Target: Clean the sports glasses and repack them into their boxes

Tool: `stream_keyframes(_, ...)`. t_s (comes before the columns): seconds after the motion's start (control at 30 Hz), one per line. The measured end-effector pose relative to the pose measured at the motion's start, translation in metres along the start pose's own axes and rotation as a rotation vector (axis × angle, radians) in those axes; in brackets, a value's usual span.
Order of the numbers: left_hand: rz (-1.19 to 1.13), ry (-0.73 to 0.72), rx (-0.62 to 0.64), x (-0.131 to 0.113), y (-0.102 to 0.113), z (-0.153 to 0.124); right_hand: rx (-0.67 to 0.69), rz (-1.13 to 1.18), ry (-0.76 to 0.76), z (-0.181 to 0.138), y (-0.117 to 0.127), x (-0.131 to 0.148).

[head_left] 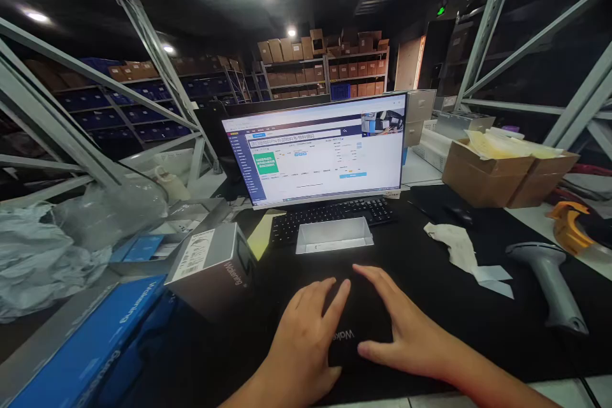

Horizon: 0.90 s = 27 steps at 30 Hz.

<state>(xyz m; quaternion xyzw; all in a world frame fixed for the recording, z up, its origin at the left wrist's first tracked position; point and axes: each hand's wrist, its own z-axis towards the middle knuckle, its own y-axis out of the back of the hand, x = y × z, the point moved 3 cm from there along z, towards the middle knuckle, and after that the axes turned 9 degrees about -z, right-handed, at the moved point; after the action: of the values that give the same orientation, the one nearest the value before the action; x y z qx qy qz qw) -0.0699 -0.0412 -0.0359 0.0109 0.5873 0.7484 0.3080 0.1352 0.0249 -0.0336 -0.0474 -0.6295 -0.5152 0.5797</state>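
Observation:
A dark item with the letters "Wake" (pixel 345 335) lies between my hands, and its edges blend into the black mat. My left hand (pixel 306 335) rests over its left part with the fingers stretched out. My right hand (pixel 399 322) is at its right side, thumb and fingers apart; whether it touches the item I cannot tell. Just beyond my hands, an open, shallow white tray-like box (pixel 335 239) sits against the keyboard (pixel 335 215). A grey box marked "Wakening" (pixel 215 271) stands to the left of my left hand.
A monitor (pixel 320 153) stands behind the keyboard. Blue boxes (pixel 90 344) and crumpled plastic (pixel 43 255) fill the left side. To the right lie a barcode scanner (pixel 545 280), torn paper (pixel 454 245), a mouse (pixel 459 213), an orange tape dispenser (pixel 568 226) and cardboard boxes (pixel 482 172).

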Motion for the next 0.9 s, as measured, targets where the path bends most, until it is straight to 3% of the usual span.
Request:
stream_keyframes(0.13,-0.235,-0.071,0.04,0.021,0.002,0.02,-0.114,-0.099,-0.06,-0.002,0.018,-0.014)
stream_keyframes(0.27,-0.086,0.156,-0.245,0.073,0.009,0.045,-0.296,-0.132,-0.07,-0.01,0.06,-0.03)
stream_keyframes(0.4,-0.049,0.181,-0.251,0.098,0.0,0.048,-0.505,-0.013,-0.115,-0.028,0.096,-0.036)
stream_keyframes(0.47,-0.038,0.116,-0.271,0.091,-0.005,0.036,-0.619,0.179,-0.162,-0.035,0.106,-0.038)
stream_keyframes(0.63,0.006,-0.119,-0.425,0.046,-0.014,-0.007,-0.845,0.612,-0.274,-0.038,0.116,-0.041)
stream_keyframes(0.77,-0.046,-0.109,-0.494,0.027,-0.021,-0.026,-0.803,0.581,-0.336,-0.035,0.111,-0.038)
stream_keyframes(0.9,-0.158,-0.059,-0.525,0.024,-0.029,-0.034,-0.757,0.29,-0.326,-0.03,0.095,-0.041)
